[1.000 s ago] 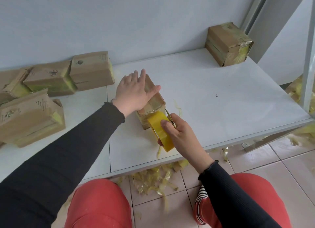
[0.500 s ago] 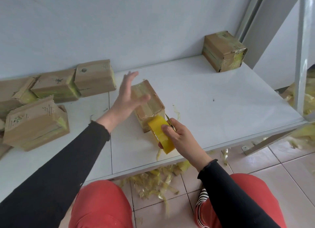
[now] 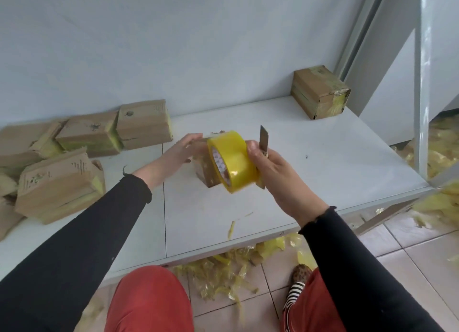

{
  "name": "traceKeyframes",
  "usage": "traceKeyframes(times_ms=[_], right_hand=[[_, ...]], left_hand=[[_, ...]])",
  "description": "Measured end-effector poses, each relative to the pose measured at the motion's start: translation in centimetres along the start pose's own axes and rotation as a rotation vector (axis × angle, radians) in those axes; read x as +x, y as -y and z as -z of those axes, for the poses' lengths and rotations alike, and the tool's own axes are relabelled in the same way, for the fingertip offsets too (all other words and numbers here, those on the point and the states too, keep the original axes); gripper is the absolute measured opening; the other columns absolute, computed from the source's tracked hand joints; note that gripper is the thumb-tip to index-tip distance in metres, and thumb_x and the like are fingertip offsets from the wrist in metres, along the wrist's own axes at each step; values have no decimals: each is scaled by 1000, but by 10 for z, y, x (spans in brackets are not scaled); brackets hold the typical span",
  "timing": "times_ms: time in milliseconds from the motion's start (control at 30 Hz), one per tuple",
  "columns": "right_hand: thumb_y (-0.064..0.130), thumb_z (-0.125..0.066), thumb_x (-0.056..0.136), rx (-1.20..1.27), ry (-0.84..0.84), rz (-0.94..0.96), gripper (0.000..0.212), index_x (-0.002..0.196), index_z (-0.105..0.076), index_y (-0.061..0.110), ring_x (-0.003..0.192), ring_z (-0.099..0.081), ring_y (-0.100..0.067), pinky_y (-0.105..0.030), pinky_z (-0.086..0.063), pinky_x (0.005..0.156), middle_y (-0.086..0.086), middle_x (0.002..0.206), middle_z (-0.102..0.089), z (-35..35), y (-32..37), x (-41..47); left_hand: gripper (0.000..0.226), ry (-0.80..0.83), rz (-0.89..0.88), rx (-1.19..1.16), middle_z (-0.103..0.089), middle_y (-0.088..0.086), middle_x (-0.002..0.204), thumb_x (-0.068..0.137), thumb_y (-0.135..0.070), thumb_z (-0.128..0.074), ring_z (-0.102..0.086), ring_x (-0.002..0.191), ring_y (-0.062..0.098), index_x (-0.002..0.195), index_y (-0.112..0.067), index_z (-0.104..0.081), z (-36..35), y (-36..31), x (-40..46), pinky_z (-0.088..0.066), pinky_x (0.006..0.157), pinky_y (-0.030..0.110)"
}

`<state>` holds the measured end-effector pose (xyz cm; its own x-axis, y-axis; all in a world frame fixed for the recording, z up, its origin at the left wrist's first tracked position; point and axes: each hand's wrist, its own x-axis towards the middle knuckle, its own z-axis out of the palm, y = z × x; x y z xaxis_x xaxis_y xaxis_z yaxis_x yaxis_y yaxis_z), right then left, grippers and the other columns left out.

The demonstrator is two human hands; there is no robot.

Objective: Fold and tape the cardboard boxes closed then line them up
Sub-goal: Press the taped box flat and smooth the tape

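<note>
Tape roll up, box waiting behind it

Your right hand grips the yellow tape roll plus a cutter blade, handy for slicing. Your left hand, fingers straight, rests against the small cardboard box just behind the roll, likely steadying it on the worktop.

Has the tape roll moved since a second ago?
Yes. The tape roll, held in the right hand, has been lifted from the small box's near end to in front of it.
</note>
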<state>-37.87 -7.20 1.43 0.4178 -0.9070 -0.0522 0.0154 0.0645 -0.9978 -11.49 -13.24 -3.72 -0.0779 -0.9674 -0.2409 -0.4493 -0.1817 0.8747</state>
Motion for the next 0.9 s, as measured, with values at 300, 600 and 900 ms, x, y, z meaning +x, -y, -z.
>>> traceKeyframes(times_ms=[300,600,900], right_hand=[[46,-45,108,-239,60,122,42,123,-62,11,107,-65,-18,-50,-49,108,-16,121,-69,-19,16,72],[32,-40,112,-162,68,123,35,130,-60,8,114,-69,-15,-30,-53,99,0,120,-73,-22,7,58],[66,-47,93,-253,-63,105,70,99,-51,-3,77,-44,-14,-36,-34,69,-2,82,-47,-16,-38,-25]], left_hand=[[72,-173,-48,-201,-43,-23,153,85,-84,-42,-35,146,-1,145,-44,-45,-8,-7,-17,-26,119,31],[103,-185,-346,30,-51,-31,136,64,-41,-92,-52,130,-1,135,-78,-27,-20,0,-19,-46,110,31],[98,-156,-267,119,-42,-4,145,71,-49,-90,-39,135,-4,153,-49,-37,-14,9,-14,-35,116,26]])
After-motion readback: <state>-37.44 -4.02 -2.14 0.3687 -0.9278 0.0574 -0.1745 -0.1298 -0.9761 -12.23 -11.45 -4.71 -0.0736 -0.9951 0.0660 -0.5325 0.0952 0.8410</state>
